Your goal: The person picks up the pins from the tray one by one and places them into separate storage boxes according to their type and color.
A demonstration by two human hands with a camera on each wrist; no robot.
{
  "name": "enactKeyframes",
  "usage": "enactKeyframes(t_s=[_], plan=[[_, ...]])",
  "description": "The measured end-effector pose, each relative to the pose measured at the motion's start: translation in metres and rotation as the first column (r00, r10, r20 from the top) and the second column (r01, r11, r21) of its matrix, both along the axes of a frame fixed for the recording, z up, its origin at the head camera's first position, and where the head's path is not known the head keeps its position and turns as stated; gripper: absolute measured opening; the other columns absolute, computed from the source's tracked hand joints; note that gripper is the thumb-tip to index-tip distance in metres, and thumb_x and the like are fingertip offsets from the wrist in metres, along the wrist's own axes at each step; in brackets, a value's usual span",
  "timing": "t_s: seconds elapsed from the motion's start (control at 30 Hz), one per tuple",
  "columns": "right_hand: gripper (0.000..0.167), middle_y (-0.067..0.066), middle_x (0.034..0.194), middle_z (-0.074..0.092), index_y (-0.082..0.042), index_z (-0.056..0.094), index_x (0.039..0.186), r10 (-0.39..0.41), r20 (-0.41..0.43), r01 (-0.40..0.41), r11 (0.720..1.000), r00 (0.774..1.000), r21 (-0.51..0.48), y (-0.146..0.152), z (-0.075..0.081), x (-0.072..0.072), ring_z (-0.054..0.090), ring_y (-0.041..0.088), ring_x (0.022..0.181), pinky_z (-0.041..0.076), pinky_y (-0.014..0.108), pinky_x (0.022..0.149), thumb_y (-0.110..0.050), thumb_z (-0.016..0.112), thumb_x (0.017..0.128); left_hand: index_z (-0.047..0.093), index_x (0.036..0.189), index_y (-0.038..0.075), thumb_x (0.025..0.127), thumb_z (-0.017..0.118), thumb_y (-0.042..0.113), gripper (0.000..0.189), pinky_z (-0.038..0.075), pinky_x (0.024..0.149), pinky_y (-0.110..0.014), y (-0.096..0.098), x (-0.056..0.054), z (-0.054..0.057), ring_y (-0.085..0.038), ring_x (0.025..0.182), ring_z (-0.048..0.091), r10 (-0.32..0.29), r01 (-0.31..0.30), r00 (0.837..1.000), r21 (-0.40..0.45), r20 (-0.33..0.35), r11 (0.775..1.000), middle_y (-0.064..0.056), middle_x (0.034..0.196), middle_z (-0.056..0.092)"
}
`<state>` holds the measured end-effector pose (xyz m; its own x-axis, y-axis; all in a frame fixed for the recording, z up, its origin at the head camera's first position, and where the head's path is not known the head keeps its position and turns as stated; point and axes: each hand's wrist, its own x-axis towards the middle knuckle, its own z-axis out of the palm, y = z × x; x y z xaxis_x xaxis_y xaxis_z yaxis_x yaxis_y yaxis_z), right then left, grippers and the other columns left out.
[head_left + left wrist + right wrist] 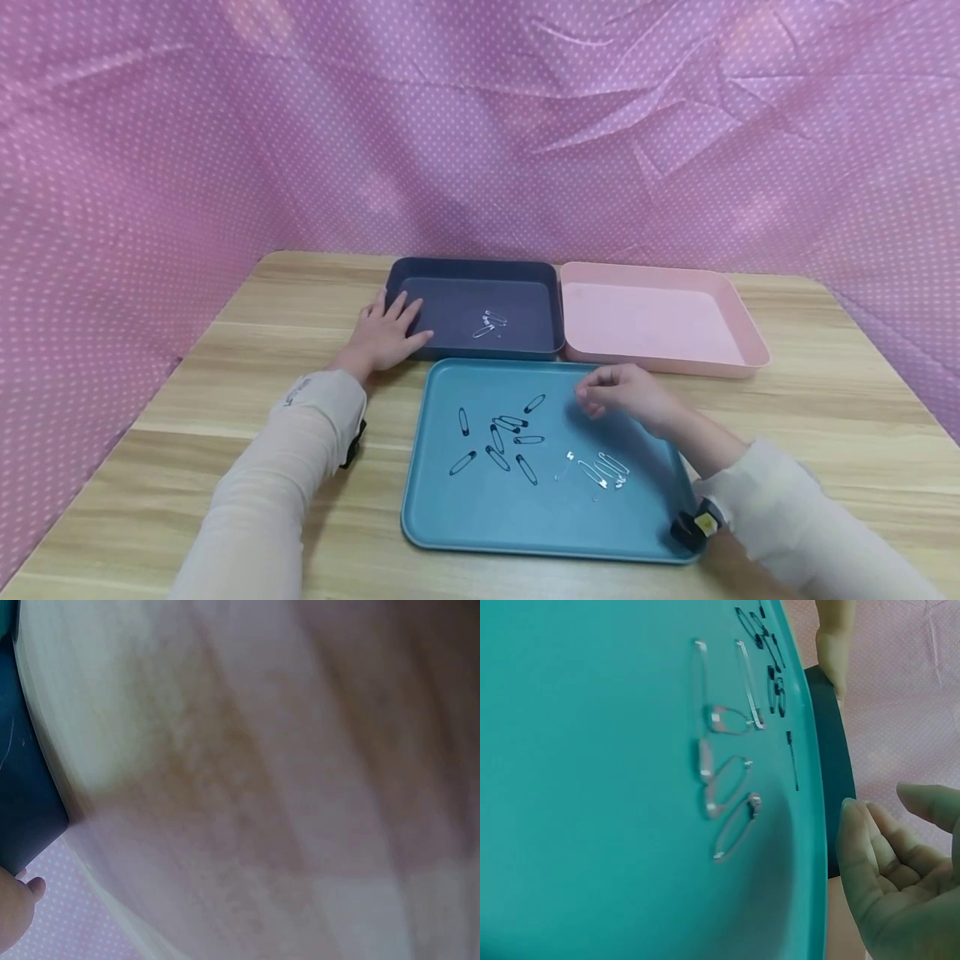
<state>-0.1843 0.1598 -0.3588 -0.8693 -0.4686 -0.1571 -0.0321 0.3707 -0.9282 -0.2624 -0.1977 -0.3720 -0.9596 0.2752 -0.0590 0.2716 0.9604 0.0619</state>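
Note:
My left hand (384, 336) rests with spread fingers on the left rim of a dark blue tray (450, 304). Several silver safety pins (483, 331) lie inside that tray. Over the upper right of a teal tray (480, 521) hovers my right hand (626, 390), its fingers loosely bent. The right wrist view shows the thumb apart from the fingertips (850, 814), with nothing visible between them. Black safety pins (529, 439) are scattered across the teal tray's middle and left. Below my right hand, silver safety pins (592, 475) form a loose group.
A pink tray (645, 321) stands at the back right, beside the dark blue one. All the trays sit on a wooden table (225, 375). Pink dotted cloth (480, 133) hangs behind and along the sides.

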Motion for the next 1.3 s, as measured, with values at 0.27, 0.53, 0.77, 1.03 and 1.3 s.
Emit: enactKeyframes(t_s=[0.27,0.53,0.77,1.03,1.3], plan=[[0.028,0.011,0.082,0.061,0.007,0.06,0.095,0.043,-0.006,-0.042,0.997,0.999,0.068,0.011,-0.006,0.011,0.058,0.02,0.072,0.047,0.032,0.068,-0.017,0.057,0.083,0.013,0.139,0.012,0.086,0.021,0.058,0.071,0.006,0.097,-0.052,0.002,0.0,-0.001,-0.039,0.126,-0.007,-0.01,0.01,1.0,-0.008,-0.004,1.0,-0.015,0.142,0.007],[0.025,0.012,0.083,0.061,0.007,0.06,0.094,0.086,0.005,-0.086,0.992,0.996,0.089,0.019,-0.007,0.018,0.058,0.022,0.072,0.048,0.032,0.065,-0.016,0.056,0.083,0.014,0.139,0.013,0.086,0.023,0.057,0.07,0.005,0.096,-0.053,0.002,0.002,0.002,-0.039,0.126,-0.008,-0.003,0.003,1.0,0.003,0.006,1.0,-0.015,0.142,0.007],[0.02,0.011,0.08,0.061,0.005,0.061,0.091,0.087,0.041,-0.092,0.987,0.995,0.132,0.023,-0.004,0.023,0.057,0.021,0.071,0.048,0.032,0.064,-0.011,0.054,0.082,0.013,0.139,0.013,0.086,0.021,0.058,0.07,0.005,0.096,-0.053,0.001,0.002,0.002,-0.039,0.126,-0.009,0.003,-0.003,1.0,-0.001,0.011,1.0,-0.015,0.143,0.007],[0.02,0.009,0.079,0.061,0.006,0.061,0.093,0.128,0.049,-0.135,0.975,0.991,0.179,0.024,0.001,0.027,0.055,0.02,0.069,0.048,0.032,0.064,-0.011,0.057,0.081,0.012,0.139,0.012,0.086,0.021,0.059,0.071,0.003,0.096,-0.053,0.0,0.002,0.003,-0.039,0.125,-0.01,0.004,-0.004,1.0,0.002,0.011,1.0,-0.015,0.142,0.006],[0.013,0.006,0.073,0.06,0.0,0.064,0.086,0.132,0.029,-0.135,0.954,0.991,0.269,0.03,-0.001,0.031,0.054,0.018,0.066,0.047,0.03,0.062,-0.009,0.058,0.08,0.013,0.139,0.012,0.086,0.022,0.057,0.07,0.004,0.096,-0.053,0.002,0.002,0.003,-0.039,0.126,-0.009,0.001,-0.001,1.0,0.004,0.004,1.0,-0.015,0.142,0.007]])
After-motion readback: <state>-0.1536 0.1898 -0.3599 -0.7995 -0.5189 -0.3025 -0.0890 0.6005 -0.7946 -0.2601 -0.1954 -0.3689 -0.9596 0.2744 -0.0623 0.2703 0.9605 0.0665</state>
